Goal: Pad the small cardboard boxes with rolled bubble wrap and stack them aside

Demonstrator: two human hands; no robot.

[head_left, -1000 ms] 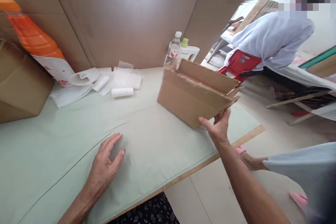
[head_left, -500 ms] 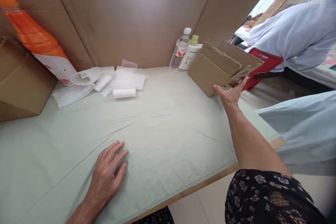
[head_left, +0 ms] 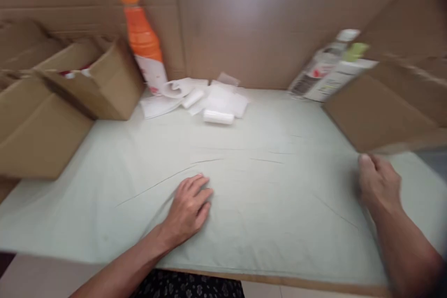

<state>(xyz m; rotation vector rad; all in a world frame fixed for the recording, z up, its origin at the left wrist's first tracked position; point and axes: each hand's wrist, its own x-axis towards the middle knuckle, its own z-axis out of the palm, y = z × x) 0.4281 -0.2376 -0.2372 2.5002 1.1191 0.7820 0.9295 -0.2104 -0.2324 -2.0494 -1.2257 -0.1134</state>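
My left hand (head_left: 190,205) lies on the pale green cloth (head_left: 258,214) near the front middle, fingers stretched out and nothing in them. On the right, my right hand (head_left: 380,181) is just in front of an open cardboard box (head_left: 377,107). Its fingers are curled in and blurred; whatever they may hold is hidden. Pieces of bubble wrap (head_left: 223,98) lie in a loose pile at the back, with a small white roll (head_left: 218,117) before them.
An orange-capped bottle (head_left: 145,42) stands at the back left beside a cardboard box (head_left: 104,88) with something red and white inside. Another cardboard box (head_left: 45,135) is nearer. A clear water bottle (head_left: 321,65) and a white green-capped bottle (head_left: 344,79) stand back right, before cardboard walls (head_left: 244,23).
My view has swung left, bringing more left-hand boxes into sight. My right hand has come away from the right-hand box and its fingers have curled. My left hand still rests on the cloth.
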